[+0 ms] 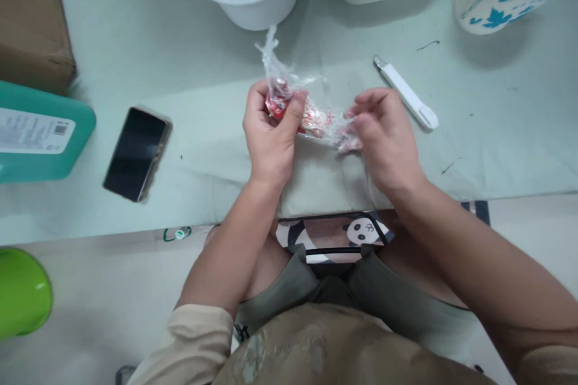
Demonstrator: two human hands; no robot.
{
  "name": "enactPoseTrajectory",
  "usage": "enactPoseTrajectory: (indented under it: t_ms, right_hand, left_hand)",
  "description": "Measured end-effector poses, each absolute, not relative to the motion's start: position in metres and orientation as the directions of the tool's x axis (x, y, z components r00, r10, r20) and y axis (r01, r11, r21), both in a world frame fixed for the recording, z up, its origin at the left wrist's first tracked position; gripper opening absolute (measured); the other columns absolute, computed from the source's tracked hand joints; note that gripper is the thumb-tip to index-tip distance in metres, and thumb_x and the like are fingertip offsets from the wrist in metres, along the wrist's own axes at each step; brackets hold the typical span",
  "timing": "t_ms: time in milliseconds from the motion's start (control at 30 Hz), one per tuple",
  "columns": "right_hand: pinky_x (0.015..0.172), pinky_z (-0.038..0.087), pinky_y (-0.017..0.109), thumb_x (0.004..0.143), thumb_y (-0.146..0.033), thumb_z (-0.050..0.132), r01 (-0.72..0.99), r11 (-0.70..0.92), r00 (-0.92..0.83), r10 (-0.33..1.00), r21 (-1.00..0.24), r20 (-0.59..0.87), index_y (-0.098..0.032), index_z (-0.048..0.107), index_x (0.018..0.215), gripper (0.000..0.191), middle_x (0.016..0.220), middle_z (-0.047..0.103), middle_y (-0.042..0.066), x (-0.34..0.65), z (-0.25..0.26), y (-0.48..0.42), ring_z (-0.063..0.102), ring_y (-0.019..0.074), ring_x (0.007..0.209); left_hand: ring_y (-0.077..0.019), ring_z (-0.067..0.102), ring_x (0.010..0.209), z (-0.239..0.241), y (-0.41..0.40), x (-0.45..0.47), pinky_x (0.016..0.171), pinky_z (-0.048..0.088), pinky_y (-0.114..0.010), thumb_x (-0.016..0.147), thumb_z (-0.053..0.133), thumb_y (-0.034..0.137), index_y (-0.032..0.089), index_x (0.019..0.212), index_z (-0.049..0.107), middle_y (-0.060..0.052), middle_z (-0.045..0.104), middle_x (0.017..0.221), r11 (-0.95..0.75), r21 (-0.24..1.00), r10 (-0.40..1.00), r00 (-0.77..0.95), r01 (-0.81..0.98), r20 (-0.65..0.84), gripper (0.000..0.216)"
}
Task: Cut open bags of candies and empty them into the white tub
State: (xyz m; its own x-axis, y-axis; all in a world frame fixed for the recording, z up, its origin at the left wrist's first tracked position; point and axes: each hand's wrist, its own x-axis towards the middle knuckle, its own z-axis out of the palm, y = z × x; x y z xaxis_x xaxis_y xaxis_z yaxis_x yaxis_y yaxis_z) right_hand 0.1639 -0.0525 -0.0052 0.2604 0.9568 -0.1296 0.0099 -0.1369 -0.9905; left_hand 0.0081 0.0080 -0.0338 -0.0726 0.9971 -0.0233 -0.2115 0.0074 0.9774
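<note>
Spill and slip risk: clear plastic packet (315,123) stretched between two hands

Left hand (270,141) is clamped on the packet, thumb over the red printed part, fingers behind. Right hand (392,141) has its fingers curled at the packet's right end; blur there, so I cannot tell whether thumb and fingertips actually meet on the film. Packet is between the hands, over the tabletop (212,90), short of the front edge. Can't tell if its underside touches down.

Failure modes, my read:

1. Sudden tear. Film looks thin and crinkled, so a hard pull could rip it all at once and throw the contents. Some could go over the front edge onto the bag with the panda print (334,234) or the floor (108,289).

2. Slip. Film looks slick and the right end is bunched. If the right grip is only partial, it could come off and the hand jerk outward.

3. Knife. White utility knife (409,93) lies just beside the right hand, slider end nearest. Can't make out whether the blade is out. An outward jerk could knock it.

4. Crush. Left thumb sits right on the contents; squeezing for more grip could dent them.

5. Snag. Loose film tail (271,54) sticks up near the white tub (266,12). Minor.
</note>
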Motion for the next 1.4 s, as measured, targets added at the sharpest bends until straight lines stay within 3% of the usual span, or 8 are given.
enactPoseTrajectory:
  t_ms: [100, 167, 400, 500, 633, 800, 1133, 1400]
  right_hand:
    - [0.056, 0.047, 0.027, 0.086, -0.052, 0.076, 0.134, -0.185, 0.108, 0.979, -0.974, -0.171, -0.022, 0.061, 0.087, 0.033, 0.073, 0.062, -0.001, 0.165, -0.003, -0.054, 0.057, 0.0125, 0.062]
    - [0.054, 0.047, 0.028, 0.088, -0.055, 0.074, 0.071, -0.187, 0.084, 0.980, -0.980, -0.181, -0.022, 0.060, 0.079, 0.036, 0.064, 0.060, -0.002, 0.166, -0.007, -0.053, 0.056, 0.0128, 0.057]
    - [0.048, 0.049, 0.028, 0.094, -0.057, 0.064, -0.096, -0.252, 0.126, 0.957, -0.963, -0.262, -0.021, 0.066, 0.082, 0.038, 0.069, 0.066, 0.003, 0.171, -0.012, -0.052, 0.064, 0.0148, 0.057]
    - [0.052, 0.053, 0.027, 0.097, -0.053, 0.061, -0.096, -0.221, 0.218, 0.947, -0.971, -0.237, -0.020, 0.067, 0.086, 0.035, 0.078, 0.069, 0.004, 0.175, -0.006, -0.050, 0.066, 0.0139, 0.065]
    - [0.058, 0.054, 0.025, 0.093, -0.046, 0.069, -0.011, -0.093, 0.258, 0.962, -0.996, -0.093, -0.022, 0.065, 0.096, 0.025, 0.089, 0.068, 0.002, 0.175, 0.000, -0.050, 0.066, 0.0129, 0.076]
    - [0.055, 0.047, 0.026, 0.092, -0.058, 0.070, 0.189, -0.069, 0.099, 0.994, -0.979, -0.051, -0.022, 0.058, 0.080, 0.040, 0.071, 0.058, -0.001, 0.175, -0.003, -0.051, 0.055, 0.0109, 0.063]
    - [0.066, 0.056, 0.032, 0.100, -0.065, 0.053, 0.199, -0.001, 0.231, 0.972, -0.980, 0.046, -0.025, 0.059, 0.094, 0.042, 0.080, 0.064, 0.000, 0.172, -0.007, -0.054, 0.068, 0.0160, 0.079]
    - [0.053, 0.048, 0.027, 0.101, -0.059, 0.055, 0.180, 0.016, 0.277, 0.959, -0.983, 0.067, -0.027, 0.058, 0.100, 0.031, 0.083, 0.070, 0.000, 0.174, -0.007, -0.054, 0.061, 0.0105, 0.059]
  left_hand:
    - [-0.0238, 0.070, 0.120, -0.028, 0.004, 0.014, 0.102, 0.058, -0.036, 0.073, 0.087, 0.059, 0.026, 0.102, 0.063, 0.000, 0.068, 0.101, 0.006, 0.976, 1.000, -0.021, -0.217, -0.010, 0.050]
    - [-0.0248, 0.070, 0.123, -0.022, 0.002, 0.016, 0.102, 0.058, -0.037, 0.078, 0.086, 0.056, 0.026, 0.103, 0.063, -0.001, 0.070, 0.104, 0.085, 0.957, 0.995, -0.018, -0.276, -0.093, 0.045]
    - [-0.0214, 0.069, 0.128, -0.012, 0.012, 0.009, 0.101, 0.061, -0.032, 0.099, 0.066, 0.031, 0.024, 0.096, 0.065, -0.003, 0.076, 0.105, 0.388, 0.785, 0.914, 0.089, -0.483, -0.396, 0.008]
    - [-0.0225, 0.067, 0.133, -0.011, 0.012, 0.008, 0.104, 0.060, -0.034, 0.098, 0.067, 0.032, 0.025, 0.102, 0.066, -0.003, 0.075, 0.110, 0.353, 0.812, 0.926, 0.048, -0.464, -0.375, 0.008]
    - [-0.0301, 0.065, 0.136, -0.008, 0.000, 0.012, 0.107, 0.058, -0.042, 0.085, 0.084, 0.041, 0.026, 0.108, 0.068, -0.003, 0.074, 0.110, 0.280, 0.902, 0.960, 0.065, -0.328, -0.274, 0.032]
    - [-0.0294, 0.072, 0.124, -0.006, -0.010, 0.017, 0.102, 0.061, -0.040, 0.076, 0.091, 0.034, 0.024, 0.105, 0.070, -0.004, 0.077, 0.102, 0.411, 0.863, 0.906, 0.232, -0.294, -0.353, 0.037]
    - [-0.0255, 0.076, 0.116, -0.001, -0.007, 0.028, 0.099, 0.063, -0.040, 0.084, 0.084, 0.034, 0.022, 0.096, 0.069, -0.003, 0.079, 0.099, 0.492, 0.762, 0.870, 0.249, -0.421, -0.424, 0.023]
    - [-0.0284, 0.075, 0.120, -0.002, -0.012, 0.027, 0.095, 0.065, -0.043, 0.090, 0.076, 0.047, 0.025, 0.101, 0.060, -0.001, 0.075, 0.102, 0.556, 0.698, 0.829, 0.356, -0.451, -0.431, 0.029]
